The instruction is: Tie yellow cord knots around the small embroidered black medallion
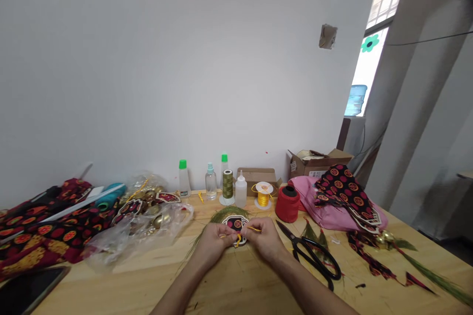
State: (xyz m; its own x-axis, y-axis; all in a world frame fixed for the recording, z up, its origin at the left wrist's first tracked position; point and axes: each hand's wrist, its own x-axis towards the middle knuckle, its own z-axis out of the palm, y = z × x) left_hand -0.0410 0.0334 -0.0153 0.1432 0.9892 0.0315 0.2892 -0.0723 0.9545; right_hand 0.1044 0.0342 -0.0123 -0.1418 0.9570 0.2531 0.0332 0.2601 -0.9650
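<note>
My left hand (219, 239) and my right hand (265, 237) meet over the front middle of the table, fingertips pinched close together. Between them runs a yellow cord (238, 241), looped at the lower edge of a pendant with a white rim and dark patterned cloth (232, 222). Part of the cord sticks out above my right fingers. Behind the pendant curves a bundle of green grass-like strands (219, 215), its ends trailing out past my left wrist. My fingers hide the lower part of the pendant and the exact shape of the loop.
Black scissors (314, 253) lie right of my right hand, beside a red thread cone (287, 204). A yellow cord spool (263, 196), a white squeeze bottle (241, 191) and a green thread spool (227, 185) stand behind. Patterned cloth (48, 229) and a plastic bag with bells (148, 226) occupy the left.
</note>
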